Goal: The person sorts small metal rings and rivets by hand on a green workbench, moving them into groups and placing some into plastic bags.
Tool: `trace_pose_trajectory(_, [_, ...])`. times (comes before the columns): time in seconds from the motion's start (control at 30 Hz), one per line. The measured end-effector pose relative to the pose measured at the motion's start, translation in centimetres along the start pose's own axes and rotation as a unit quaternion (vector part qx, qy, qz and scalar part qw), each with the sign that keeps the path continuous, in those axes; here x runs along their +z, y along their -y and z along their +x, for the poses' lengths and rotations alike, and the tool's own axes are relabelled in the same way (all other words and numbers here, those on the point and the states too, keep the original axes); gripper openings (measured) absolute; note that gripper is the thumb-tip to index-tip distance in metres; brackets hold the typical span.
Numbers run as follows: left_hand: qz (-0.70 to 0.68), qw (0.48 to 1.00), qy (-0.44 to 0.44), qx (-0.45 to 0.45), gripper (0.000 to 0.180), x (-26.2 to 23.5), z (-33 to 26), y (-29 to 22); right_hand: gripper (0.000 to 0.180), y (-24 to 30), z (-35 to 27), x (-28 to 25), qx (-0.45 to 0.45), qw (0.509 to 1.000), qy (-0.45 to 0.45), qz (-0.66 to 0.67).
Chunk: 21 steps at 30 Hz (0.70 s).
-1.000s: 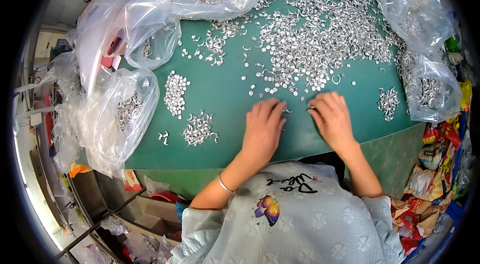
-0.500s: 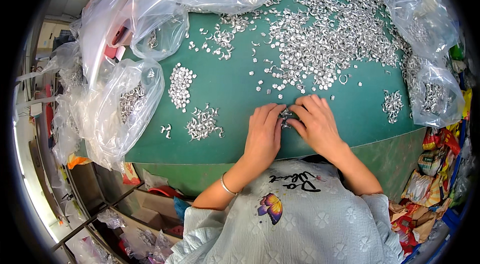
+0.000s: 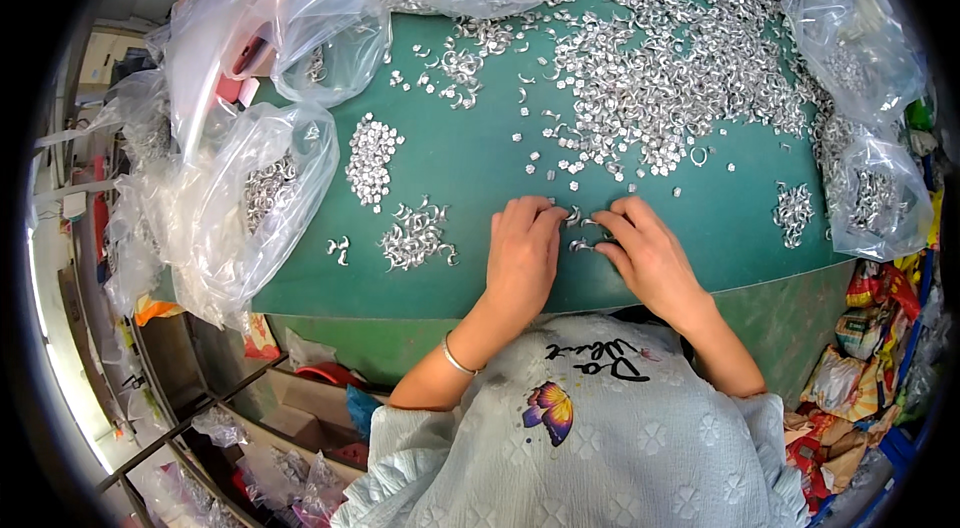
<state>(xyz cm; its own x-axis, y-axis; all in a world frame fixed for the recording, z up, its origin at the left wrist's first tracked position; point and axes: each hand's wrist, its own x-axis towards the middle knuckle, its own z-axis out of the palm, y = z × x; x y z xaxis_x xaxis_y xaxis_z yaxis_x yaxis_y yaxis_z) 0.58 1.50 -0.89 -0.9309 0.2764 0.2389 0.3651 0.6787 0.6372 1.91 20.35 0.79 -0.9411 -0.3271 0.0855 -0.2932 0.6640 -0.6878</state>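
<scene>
On the green tabletop, my left hand is closed, its fingers bent together. A small curved silver metal piece shows at its thumb-and-index side. Across a narrow gap, my right hand has its thumb and index finger apart. Near that thumb's tip lies another curved metal piece, and a further bit of silver shows by the index fingertip. Left of my hands are a pile of curved pieces, a cluster of small flower-shaped pieces and a few loose curved pieces.
A large spread of silver pieces covers the table's far right, with a small heap near the right edge. Clear plastic bags of metal parts line the left, back and right. Shelf compartments lie below left; colourful packets lie below right.
My hands have moved slightly apart, the right one drawing right and down. The curved pieces between them now show separately. The whole view has shifted a little.
</scene>
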Motion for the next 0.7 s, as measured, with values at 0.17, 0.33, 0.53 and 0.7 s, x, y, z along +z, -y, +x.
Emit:
trace_pose_trajectory(0.17, [0.016,1.0,-0.013,-0.004,0.019,-0.5,-0.1,0.2,0.045,1.1,0.7,0.2,0.007,1.0,-0.007,0.008])
trace_pose_trajectory(0.33, [0.005,1.0,-0.014,0.015,0.028,-0.1,-0.2,0.7,0.036,1.1,1.1,2.3,-0.048,0.997,-0.028,-0.051])
trace_pose_trajectory(0.53, [0.027,0.996,0.054,0.072,0.029,-1.0,-0.1,0.4,0.023,0.4,0.2,2.1,-0.051,0.997,-0.032,-0.047])
trace_pose_trajectory(0.7, [0.002,0.999,0.025,0.044,0.025,-1.3,-0.9,0.9,0.021,0.1,0.3,2.2,-0.087,0.994,-0.048,-0.044])
